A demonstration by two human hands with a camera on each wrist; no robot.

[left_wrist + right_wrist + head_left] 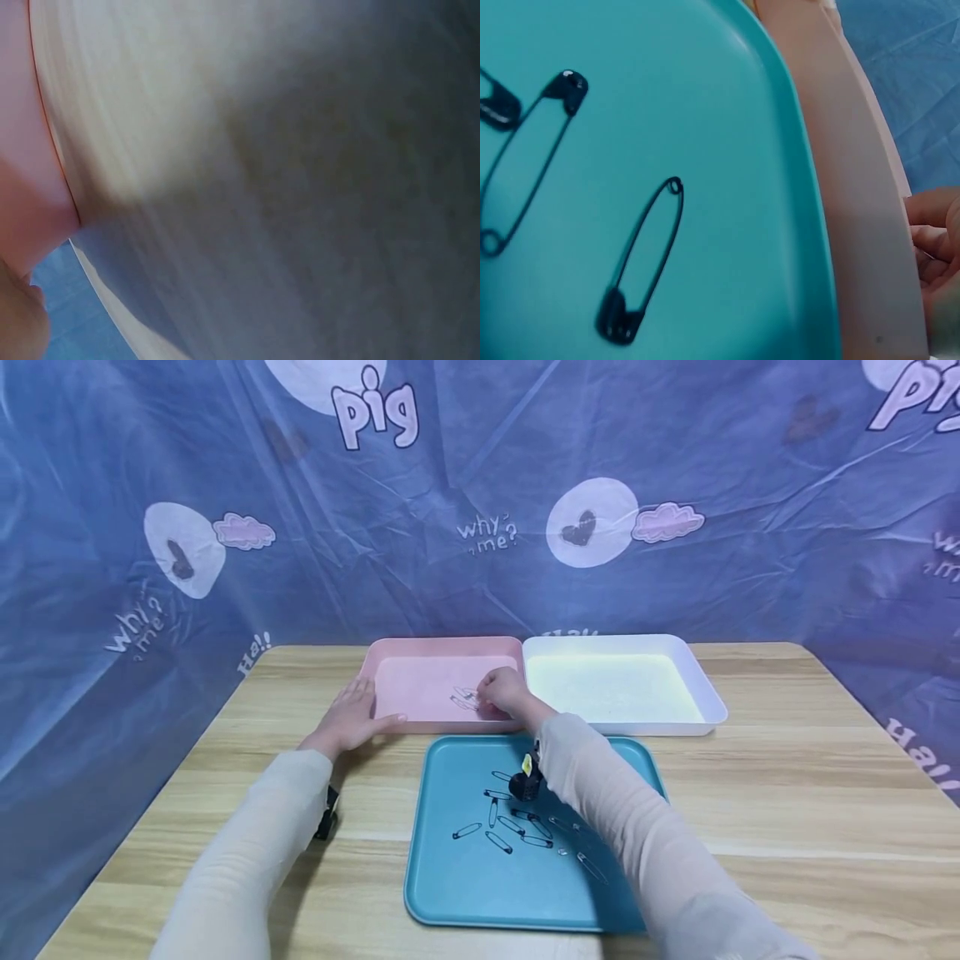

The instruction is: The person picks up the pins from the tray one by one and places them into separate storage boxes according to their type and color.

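My left hand [352, 714] rests on the front left corner of a pink tray [442, 727], fingers straight along its side and thumb at the front rim. My right hand [507, 691] reaches into that tray with its fingers curled, the fingertips right beside several silver safety pins [463, 698]. I cannot tell whether a pin is between those fingers. Below my right forearm, a teal tray [450, 893] holds loose black safety pins [498, 842] and a few silver ones [592, 867]. In the right wrist view a black safety pin [649, 262] lies near the teal rim.
A white tray [715, 702] stands against the pink one's right side. All three trays sit on a wood-grain table [810, 827]. Behind it hangs a blue printed cloth [450, 585]. A black wrist camera [525, 785] on the right wrist hides part of the teal tray.
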